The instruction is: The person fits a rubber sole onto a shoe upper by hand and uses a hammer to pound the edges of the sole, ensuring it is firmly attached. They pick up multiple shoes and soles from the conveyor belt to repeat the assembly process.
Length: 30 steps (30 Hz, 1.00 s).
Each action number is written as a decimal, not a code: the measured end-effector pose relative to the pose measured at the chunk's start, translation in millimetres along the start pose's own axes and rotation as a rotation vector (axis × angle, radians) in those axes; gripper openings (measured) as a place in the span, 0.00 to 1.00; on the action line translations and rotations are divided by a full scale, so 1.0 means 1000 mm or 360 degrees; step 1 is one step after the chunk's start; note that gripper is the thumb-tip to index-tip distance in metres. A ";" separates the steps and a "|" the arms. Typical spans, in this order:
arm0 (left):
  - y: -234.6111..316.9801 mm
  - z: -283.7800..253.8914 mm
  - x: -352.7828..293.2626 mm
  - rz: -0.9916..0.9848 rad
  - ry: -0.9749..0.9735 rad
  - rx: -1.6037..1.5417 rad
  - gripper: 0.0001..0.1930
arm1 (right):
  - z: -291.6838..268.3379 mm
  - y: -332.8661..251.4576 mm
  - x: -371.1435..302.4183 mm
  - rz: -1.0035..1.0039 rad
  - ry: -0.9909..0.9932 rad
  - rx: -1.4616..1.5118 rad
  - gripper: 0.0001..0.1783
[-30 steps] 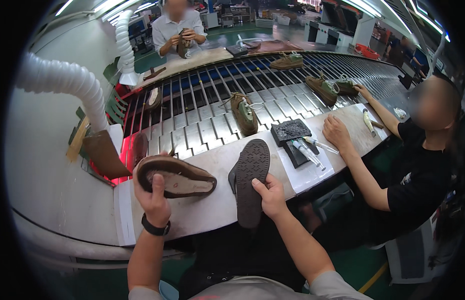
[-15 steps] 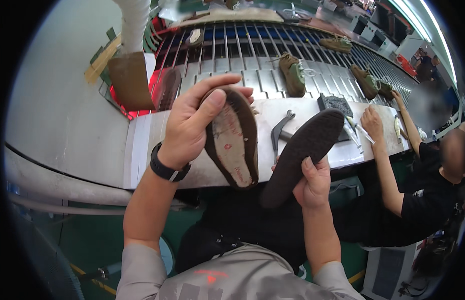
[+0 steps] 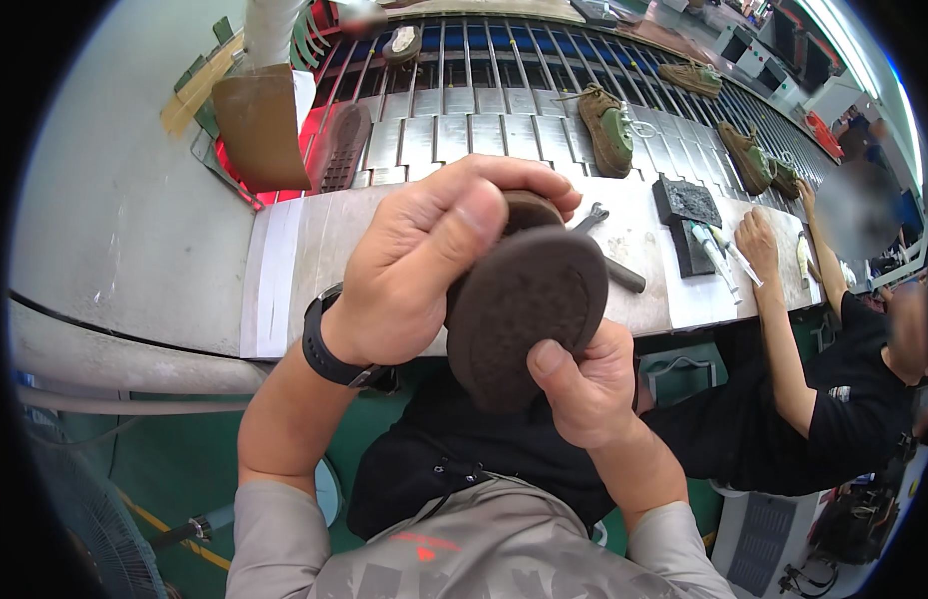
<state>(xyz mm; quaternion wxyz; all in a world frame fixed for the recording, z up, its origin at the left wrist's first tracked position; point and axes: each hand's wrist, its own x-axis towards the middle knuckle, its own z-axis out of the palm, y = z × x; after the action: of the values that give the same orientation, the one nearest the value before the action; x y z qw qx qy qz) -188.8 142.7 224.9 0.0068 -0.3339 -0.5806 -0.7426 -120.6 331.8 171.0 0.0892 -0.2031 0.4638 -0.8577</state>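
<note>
My left hand (image 3: 424, 262) wraps over the top of a brown shoe (image 3: 529, 210), of which only a sliver shows behind the sole. My right hand (image 3: 582, 384) grips the lower end of a dark brown rubber sole (image 3: 524, 309), held close to the camera with its tread facing me. The sole lies pressed against the shoe, both hands together in front of my chest. A black watch sits on my left wrist.
A metal workbench (image 3: 314, 250) runs ahead, with a slatted conveyor (image 3: 464, 110) behind carrying several olive-brown shoes (image 3: 606, 130). A wrench (image 3: 609, 262), a black tray (image 3: 689, 205) and pens lie on the bench. A person in black (image 3: 843, 389) works at my right. A brown hood (image 3: 259, 130) stands left.
I have brought the shoe and the sole together, the sole now covering the shoe's underside. Both hands have come closer to the camera.
</note>
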 end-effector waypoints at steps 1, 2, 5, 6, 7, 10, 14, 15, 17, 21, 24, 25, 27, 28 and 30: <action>0.001 0.001 0.000 0.0026 -0.0021 -0.0098 0.31 | 0.001 -0.001 0.001 0.0002 0.0010 -0.0079 0.15; 0.009 0.003 0.001 -0.0107 0.0012 -0.0016 0.41 | 0.001 -0.002 0.002 0.0010 0.0006 -0.0078 0.15; 0.006 0.003 0.000 -0.0127 -0.0007 0.0068 0.48 | 0.000 -0.007 0.002 0.0018 -0.0009 -0.0308 0.13; 0.011 0.006 -0.001 -0.0208 0.0013 0.0091 0.49 | 0.003 -0.007 0.000 0.0022 0.0031 -0.0306 0.13; 0.016 0.009 -0.001 -0.0289 0.0033 0.0113 0.51 | 0.004 -0.007 -0.001 0.0026 0.0071 -0.0305 0.13; 0.008 0.001 -0.007 -0.0131 -0.0116 0.0128 0.47 | 0.005 -0.003 -0.003 -0.0052 0.0080 -0.0327 0.13; 0.007 -0.001 -0.007 -0.0059 -0.0195 0.0193 0.47 | 0.006 -0.002 -0.005 -0.0037 0.0106 -0.0339 0.13; 0.007 -0.002 -0.007 -0.0060 -0.0195 0.0192 0.47 | 0.006 -0.001 -0.006 -0.0044 0.0115 -0.0356 0.12; 0.008 -0.002 -0.008 -0.0040 -0.0217 0.0227 0.46 | 0.005 0.000 -0.006 -0.0050 0.0124 -0.0373 0.12; 0.009 -0.004 -0.007 -0.0013 -0.0244 0.0249 0.46 | 0.008 0.001 -0.005 -0.0047 0.0150 -0.0399 0.12; 0.009 -0.005 -0.008 0.0003 -0.0250 0.0262 0.46 | 0.010 0.002 -0.005 -0.0052 0.0172 -0.0399 0.12; 0.009 -0.006 -0.009 -0.0010 -0.0253 0.0257 0.46 | 0.010 0.002 -0.004 -0.0060 0.0177 -0.0413 0.12; 0.011 -0.006 -0.009 -0.0021 -0.0255 0.0257 0.46 | 0.011 0.003 -0.005 -0.0073 0.0176 -0.0439 0.12; 0.013 -0.006 -0.010 -0.0030 -0.0261 0.0260 0.46 | 0.011 0.003 -0.004 -0.0084 0.0179 -0.0464 0.11; 0.012 -0.007 -0.010 -0.0036 -0.0269 0.0255 0.46 | 0.010 0.003 -0.004 -0.0098 0.0171 -0.0504 0.11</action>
<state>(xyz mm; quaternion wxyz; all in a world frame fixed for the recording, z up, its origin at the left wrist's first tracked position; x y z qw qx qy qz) -179.3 129.2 229.9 -0.0239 -0.3872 -0.6402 -0.6631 -112.6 323.9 172.0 0.0048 -0.1824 0.5909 -0.7858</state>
